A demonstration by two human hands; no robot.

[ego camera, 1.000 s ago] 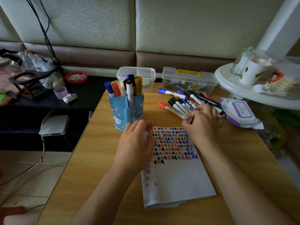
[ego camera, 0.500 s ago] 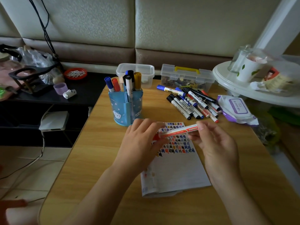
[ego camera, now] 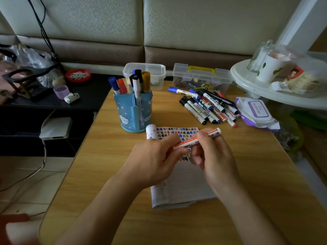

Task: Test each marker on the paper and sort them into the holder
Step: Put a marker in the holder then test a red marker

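Because the marker (ego camera: 188, 142) has to be opened before it can be tried, both hands meet on it just above the paper (ego camera: 187, 184). The left hand (ego camera: 152, 161) curls its fingers round the marker's left end, and the right hand (ego camera: 214, 156) pinches the white barrel with its red lettering between thumb and fingertips. The marker lies nearly level, its right end tilted slightly up and away. This looks like a grip for pulling off the cap, but the capped end is buried in the left fingers, so whether the cap is on or off cannot be told.

The paper lies flat on the wooden table (ego camera: 109, 156) under the hands. Its far strip is filled with rows of coloured test marks, and its near part is mostly bare, leaving room for another stroke. The blue holder (ego camera: 131, 112) stands just beyond the paper's far left corner, within easy reach of the left hand. Blue, red, white and gold markers stand upright in its compartments.

The untested pile of markers (ego camera: 207, 106) lies on the far right of the table, beside a purple wipes pack (ego camera: 256, 112). Two clear plastic boxes (ego camera: 201, 78) sit along the back edge. Nothing lies between the hands and the holder, though the markers already standing in it crowd the openings, so the next one will likely need to be aimed at a gap
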